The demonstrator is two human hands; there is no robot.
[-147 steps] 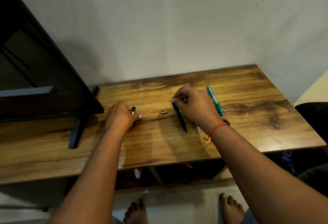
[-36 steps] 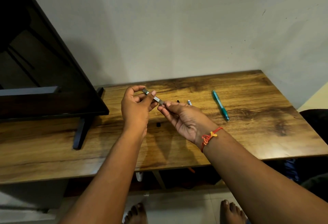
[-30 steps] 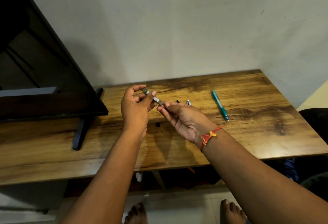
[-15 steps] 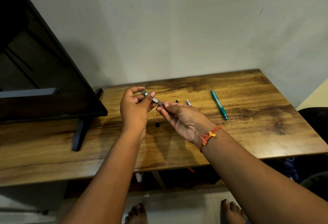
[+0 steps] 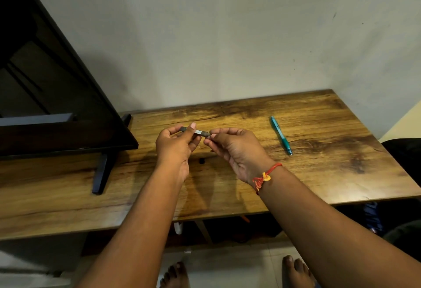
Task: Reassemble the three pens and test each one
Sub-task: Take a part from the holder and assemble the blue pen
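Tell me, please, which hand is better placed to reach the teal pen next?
Likely the right hand: the teal pen lies on the table on its side, bare wood between; the left hand would have to cross over. Both hold the dark pen.

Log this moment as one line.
left hand: holds dark pen | right hand: pinches its other end | teal pen: lying on table | small black piece: on table

Our right hand [image 5: 237, 148] hides one end of the dark slim pen barrel [image 5: 197, 131]; we cannot identify the tiny black piece [image 5: 201, 160].
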